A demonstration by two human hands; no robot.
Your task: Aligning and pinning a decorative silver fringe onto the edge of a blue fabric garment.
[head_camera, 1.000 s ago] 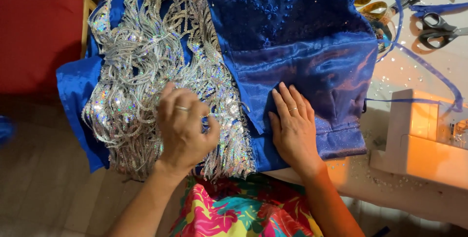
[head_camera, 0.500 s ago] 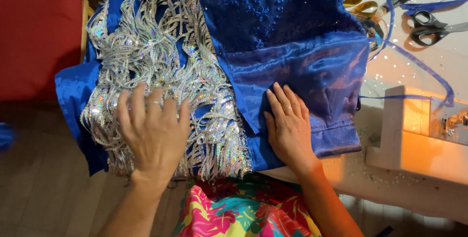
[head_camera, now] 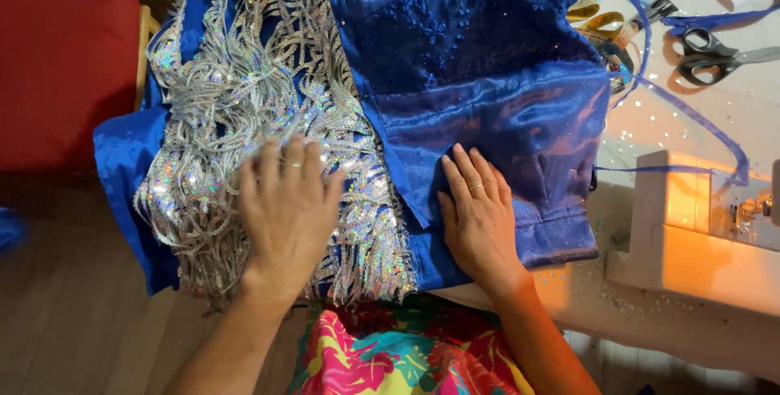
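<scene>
A blue satin garment (head_camera: 487, 94) lies spread over the table edge, its left half covered in silver sequin fringe (head_camera: 244, 110). My left hand (head_camera: 286, 204) rests flat on the sequined part, fingers spread, a ring on one finger. My right hand (head_camera: 479, 216) lies flat on the plain blue satin panel near its lower hem, also with a ring. Neither hand grips anything. A beaded dark blue bodice section (head_camera: 463, 29) sits above my right hand.
A white sewing machine (head_camera: 707, 232) stands lit at the right. Black-handled scissors (head_camera: 711, 54) and a measuring tape (head_camera: 597, 21) lie at the back right, with blue ribbon (head_camera: 699, 131) trailing over the table. A red seat (head_camera: 65, 70) is left. Bright floral clothing (head_camera: 406, 354) covers my lap.
My left hand has opened from a loose curl and slid flat across the sequin fringe, first left, then back toward the middle. My right hand has stayed pressed on the blue satin.
</scene>
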